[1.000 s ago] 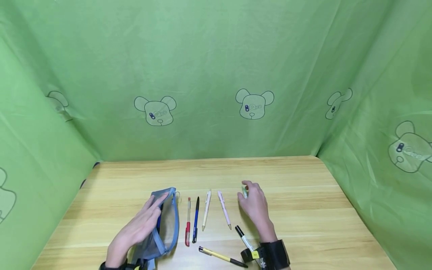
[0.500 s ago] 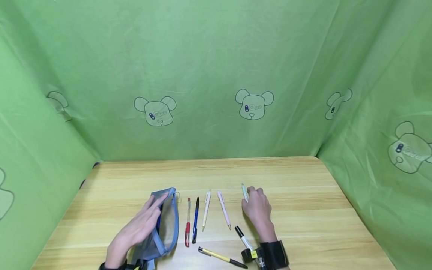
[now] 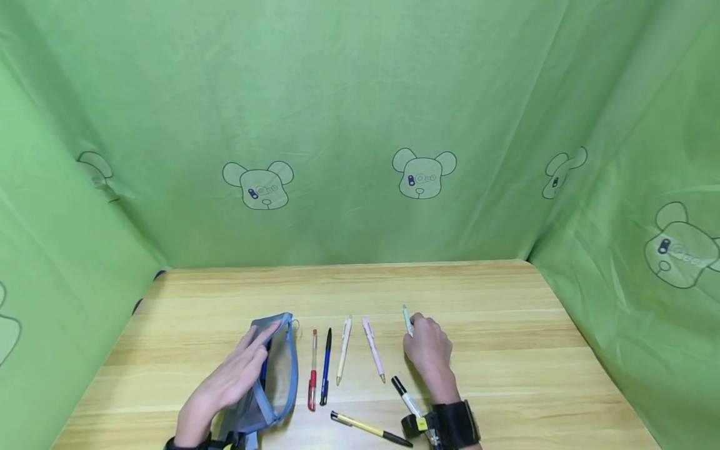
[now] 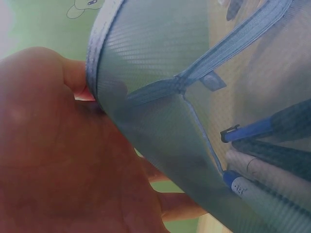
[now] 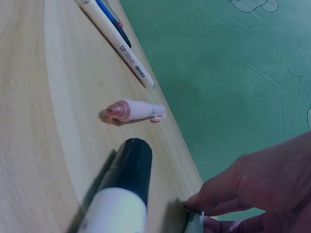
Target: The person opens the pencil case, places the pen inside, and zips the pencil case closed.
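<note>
Only at left wrist, several pens (image 4: 257, 167) inside pouch (image 4: 233, 42)

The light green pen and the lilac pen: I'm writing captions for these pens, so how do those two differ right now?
The light green pen is pinched by the right hand, while the lilac pen lies untouched on the table. The hand hides part of the green one; the lilac one shows end to end. Both lean with their far ends leftward in the head view.
</note>
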The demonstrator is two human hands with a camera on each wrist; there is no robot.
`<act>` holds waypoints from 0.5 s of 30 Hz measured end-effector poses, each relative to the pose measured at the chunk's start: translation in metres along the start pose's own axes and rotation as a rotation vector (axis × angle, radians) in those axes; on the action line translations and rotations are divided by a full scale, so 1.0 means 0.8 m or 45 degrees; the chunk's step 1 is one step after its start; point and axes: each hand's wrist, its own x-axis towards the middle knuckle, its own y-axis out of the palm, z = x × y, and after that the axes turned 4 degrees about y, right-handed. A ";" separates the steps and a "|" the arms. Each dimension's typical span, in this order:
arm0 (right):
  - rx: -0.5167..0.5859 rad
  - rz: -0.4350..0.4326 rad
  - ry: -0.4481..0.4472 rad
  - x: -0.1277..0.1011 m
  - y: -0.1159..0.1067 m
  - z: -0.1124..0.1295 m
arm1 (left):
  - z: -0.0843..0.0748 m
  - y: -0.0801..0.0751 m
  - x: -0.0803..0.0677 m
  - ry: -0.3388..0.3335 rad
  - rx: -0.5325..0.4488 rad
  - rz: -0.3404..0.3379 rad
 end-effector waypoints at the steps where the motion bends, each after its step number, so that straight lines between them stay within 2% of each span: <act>1: 0.001 -0.001 -0.002 0.000 0.000 0.000 | 0.000 0.000 0.000 0.002 0.002 0.000; 15: 0.091 -0.038 -0.019 -0.002 -0.003 0.004 | 0.000 -0.002 -0.001 -0.001 0.006 -0.008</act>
